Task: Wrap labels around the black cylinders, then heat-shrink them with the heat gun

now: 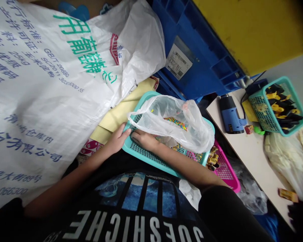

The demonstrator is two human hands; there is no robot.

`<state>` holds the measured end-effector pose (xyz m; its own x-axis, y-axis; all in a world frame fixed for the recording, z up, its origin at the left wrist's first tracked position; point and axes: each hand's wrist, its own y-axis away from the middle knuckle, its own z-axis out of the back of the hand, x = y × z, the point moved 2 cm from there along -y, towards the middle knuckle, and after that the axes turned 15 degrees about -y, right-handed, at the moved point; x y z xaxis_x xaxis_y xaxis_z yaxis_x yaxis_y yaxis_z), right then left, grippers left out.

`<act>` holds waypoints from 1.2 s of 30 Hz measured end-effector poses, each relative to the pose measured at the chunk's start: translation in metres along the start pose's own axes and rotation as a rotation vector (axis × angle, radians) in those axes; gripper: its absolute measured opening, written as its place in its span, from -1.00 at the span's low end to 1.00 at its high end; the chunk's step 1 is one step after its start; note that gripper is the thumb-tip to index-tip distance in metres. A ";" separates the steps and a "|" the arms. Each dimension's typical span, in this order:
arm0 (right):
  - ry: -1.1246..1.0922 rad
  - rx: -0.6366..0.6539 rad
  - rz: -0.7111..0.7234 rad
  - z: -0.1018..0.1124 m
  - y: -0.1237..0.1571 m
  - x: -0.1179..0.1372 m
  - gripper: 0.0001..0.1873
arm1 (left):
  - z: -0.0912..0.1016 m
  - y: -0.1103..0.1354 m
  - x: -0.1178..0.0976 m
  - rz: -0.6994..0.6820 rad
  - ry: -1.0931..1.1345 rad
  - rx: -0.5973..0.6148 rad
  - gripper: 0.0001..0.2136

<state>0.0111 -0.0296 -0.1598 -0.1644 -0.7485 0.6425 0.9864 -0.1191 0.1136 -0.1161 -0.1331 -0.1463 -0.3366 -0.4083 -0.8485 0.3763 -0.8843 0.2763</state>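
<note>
I'm working with the two hands close together at the near left corner of the turquoise basket. My left hand [118, 138] is touching the rim from outside, thumb lying along the edge, while my right hand [143, 139] is reaching inside with curled fingers. Whether either is clamping down on anything, I'm not able to tell, since the fingertips are hiding.

For handling this well, I'm judging that the left should be steadying the rim with light pressure and the right should be moving low and small, its forearm passing clear of the plastic bag [161, 123]. Tugging that loose film would be risking a spill.

The turquoise basket [146, 154] is sitting just in front of the body, between the big white sack [40, 87] and the counter [257, 158]; what is bearing it, I'm not seeing. Its walls are showing open mesh under a smooth rim. The bag inside is gaping wide, thin, cloudy and crumpled, its left end draping over the rim near the hands. Deep in it, tiny beads [176, 122] are showing in yellow, green, orange and red. Beyond the basket's right end, a pink basket [224, 164] is peeking out.
</note>
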 end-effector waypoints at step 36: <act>0.096 -0.658 -0.337 0.163 0.080 0.038 -0.93 | -0.001 -0.002 0.001 0.002 0.062 0.022 -0.51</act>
<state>0.0827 0.0388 -0.0024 -0.4869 -0.6527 0.5804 0.6890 -0.6955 -0.2041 -0.1166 -0.1316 -0.1484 -0.2815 -0.3959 -0.8741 0.3579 -0.8885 0.2872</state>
